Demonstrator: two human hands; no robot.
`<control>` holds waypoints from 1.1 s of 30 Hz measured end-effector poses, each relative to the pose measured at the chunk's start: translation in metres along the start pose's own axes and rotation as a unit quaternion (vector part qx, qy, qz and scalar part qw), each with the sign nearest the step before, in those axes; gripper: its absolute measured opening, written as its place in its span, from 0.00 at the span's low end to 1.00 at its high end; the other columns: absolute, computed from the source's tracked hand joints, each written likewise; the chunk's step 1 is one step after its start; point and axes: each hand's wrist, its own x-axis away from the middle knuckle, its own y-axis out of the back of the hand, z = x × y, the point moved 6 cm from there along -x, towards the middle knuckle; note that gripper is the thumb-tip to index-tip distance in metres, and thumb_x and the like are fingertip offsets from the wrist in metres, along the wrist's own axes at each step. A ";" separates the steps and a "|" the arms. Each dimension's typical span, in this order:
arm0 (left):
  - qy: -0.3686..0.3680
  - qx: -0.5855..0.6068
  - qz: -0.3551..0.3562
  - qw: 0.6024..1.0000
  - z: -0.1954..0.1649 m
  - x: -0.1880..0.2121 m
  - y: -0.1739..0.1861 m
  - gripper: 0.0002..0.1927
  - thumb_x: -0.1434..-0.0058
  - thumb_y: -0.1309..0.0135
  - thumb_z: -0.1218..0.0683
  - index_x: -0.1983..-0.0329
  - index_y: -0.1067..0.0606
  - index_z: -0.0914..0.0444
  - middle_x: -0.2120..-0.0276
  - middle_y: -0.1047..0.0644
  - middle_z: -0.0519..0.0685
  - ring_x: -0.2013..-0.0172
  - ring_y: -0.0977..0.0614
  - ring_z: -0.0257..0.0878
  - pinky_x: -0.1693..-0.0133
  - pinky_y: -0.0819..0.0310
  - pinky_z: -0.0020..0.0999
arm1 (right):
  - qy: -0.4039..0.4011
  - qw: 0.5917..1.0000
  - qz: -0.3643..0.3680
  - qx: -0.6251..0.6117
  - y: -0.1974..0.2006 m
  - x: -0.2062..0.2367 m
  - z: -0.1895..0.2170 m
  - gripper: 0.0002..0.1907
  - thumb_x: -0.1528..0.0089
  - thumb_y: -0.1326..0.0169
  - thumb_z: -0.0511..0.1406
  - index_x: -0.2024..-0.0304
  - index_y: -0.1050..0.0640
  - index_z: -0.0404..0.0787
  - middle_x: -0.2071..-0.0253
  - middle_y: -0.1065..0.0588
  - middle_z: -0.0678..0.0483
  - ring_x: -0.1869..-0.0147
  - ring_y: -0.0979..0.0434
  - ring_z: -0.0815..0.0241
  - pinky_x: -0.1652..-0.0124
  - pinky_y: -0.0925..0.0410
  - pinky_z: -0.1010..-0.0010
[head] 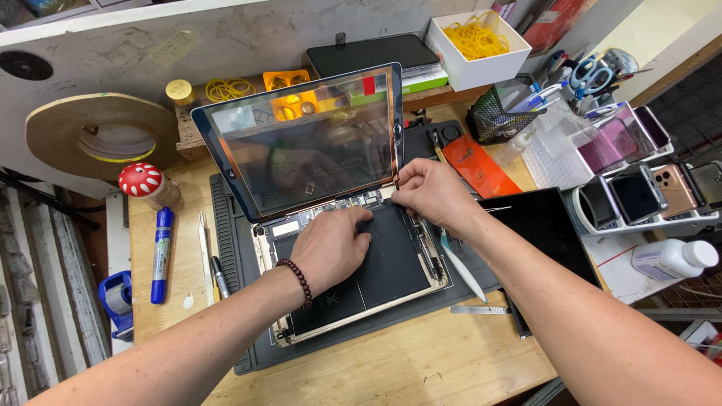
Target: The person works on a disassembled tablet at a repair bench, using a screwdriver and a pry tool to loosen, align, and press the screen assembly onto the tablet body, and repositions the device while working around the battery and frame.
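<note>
Opened tablet body [353, 271] lies on dark mat [233, 225], desk [421, 361] centre. Your left hand [331, 244] presses flat on it, fingers spread. Your right hand [432, 192], at 2 o'clock, pinches lower corner of raised glass screen [301, 143]. Blue marker [160, 254] at 9 o'clock.

Left hand [331, 244] flat on opened tablet body [361, 274], right hand [432, 192] pinching at hinge edge of raised glass screen panel [301, 143]; black work mat [248, 331] beneath, on wooden tabletop [421, 365].
</note>
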 end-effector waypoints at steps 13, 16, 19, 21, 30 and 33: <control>-0.071 -0.120 0.015 0.990 -0.019 0.000 -0.008 0.21 0.38 0.44 0.50 0.43 0.28 0.63 0.61 0.19 0.59 0.59 0.17 0.56 0.57 0.23 0.50 | -0.012 1.000 -0.005 -0.010 0.007 -0.002 -0.003 0.09 0.43 0.39 0.28 0.62 0.25 0.37 0.76 0.23 0.57 0.76 0.26 0.70 0.77 0.32 0.77; -0.074 -0.132 0.015 0.988 -0.020 0.000 -0.007 0.23 0.37 0.45 0.49 0.42 0.29 0.63 0.62 0.19 0.59 0.61 0.17 0.55 0.58 0.23 0.50 | -0.007 1.000 -0.017 -0.005 0.009 -0.002 -0.005 0.09 0.42 0.38 0.29 0.62 0.25 0.37 0.75 0.23 0.58 0.75 0.24 0.71 0.76 0.31 0.77; -0.077 -0.138 0.011 0.987 -0.022 -0.001 -0.007 0.24 0.37 0.45 0.48 0.40 0.30 0.62 0.63 0.19 0.58 0.62 0.17 0.56 0.60 0.23 0.51 | -0.010 1.000 -0.025 -0.008 0.011 0.000 -0.007 0.09 0.42 0.38 0.29 0.61 0.24 0.38 0.74 0.23 0.58 0.74 0.24 0.71 0.75 0.30 0.78; -0.076 -0.144 0.010 0.987 -0.022 -0.001 -0.007 0.24 0.36 0.45 0.48 0.40 0.30 0.62 0.64 0.19 0.58 0.63 0.17 0.56 0.61 0.23 0.51 | -0.018 0.999 -0.029 -0.010 0.011 0.000 -0.009 0.09 0.42 0.38 0.30 0.61 0.24 0.39 0.74 0.23 0.58 0.74 0.24 0.70 0.75 0.30 0.77; -0.076 -0.164 0.035 0.983 -0.028 -0.004 -0.009 0.24 0.36 0.46 0.46 0.40 0.30 0.61 0.66 0.19 0.57 0.64 0.16 0.55 0.61 0.23 0.51 | -0.018 0.999 -0.023 -0.028 0.012 0.002 -0.008 0.09 0.42 0.38 0.29 0.61 0.25 0.38 0.74 0.23 0.58 0.74 0.24 0.70 0.75 0.30 0.77; -0.087 -0.155 0.022 0.984 -0.027 -0.001 -0.010 0.23 0.36 0.46 0.47 0.41 0.29 0.61 0.65 0.19 0.57 0.63 0.17 0.55 0.61 0.23 0.51 | -0.023 0.999 -0.027 -0.034 0.013 0.002 -0.009 0.08 0.41 0.39 0.30 0.61 0.24 0.37 0.73 0.23 0.59 0.73 0.24 0.71 0.74 0.30 0.78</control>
